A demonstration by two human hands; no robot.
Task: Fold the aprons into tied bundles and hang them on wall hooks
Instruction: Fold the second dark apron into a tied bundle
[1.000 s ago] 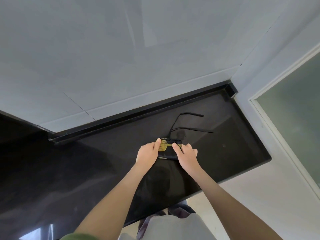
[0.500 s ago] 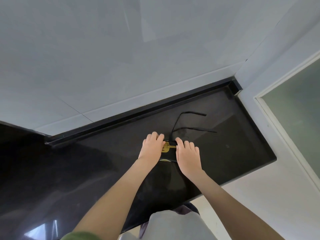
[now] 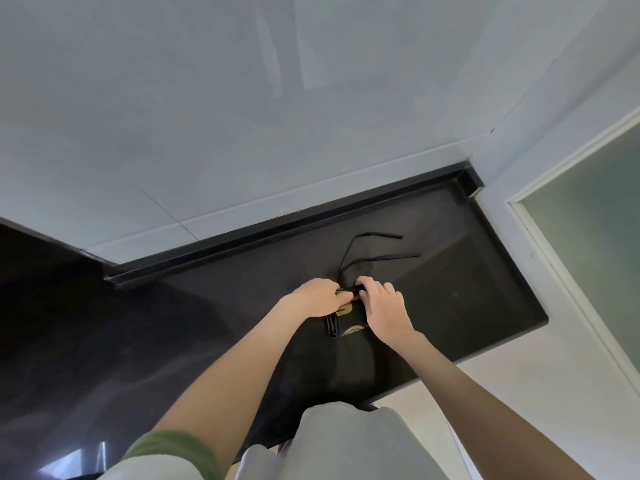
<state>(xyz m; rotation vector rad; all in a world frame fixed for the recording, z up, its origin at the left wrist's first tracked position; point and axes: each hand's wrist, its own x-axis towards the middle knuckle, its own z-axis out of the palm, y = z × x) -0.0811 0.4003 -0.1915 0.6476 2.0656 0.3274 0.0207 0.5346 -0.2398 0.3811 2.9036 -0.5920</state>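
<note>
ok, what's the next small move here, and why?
Probably fold the far edge over toward the body. The left hand and right hand grip the far edge of the apron, which is already folded small, and its straps lie loose beyond it, not yet wrapped.
</note>
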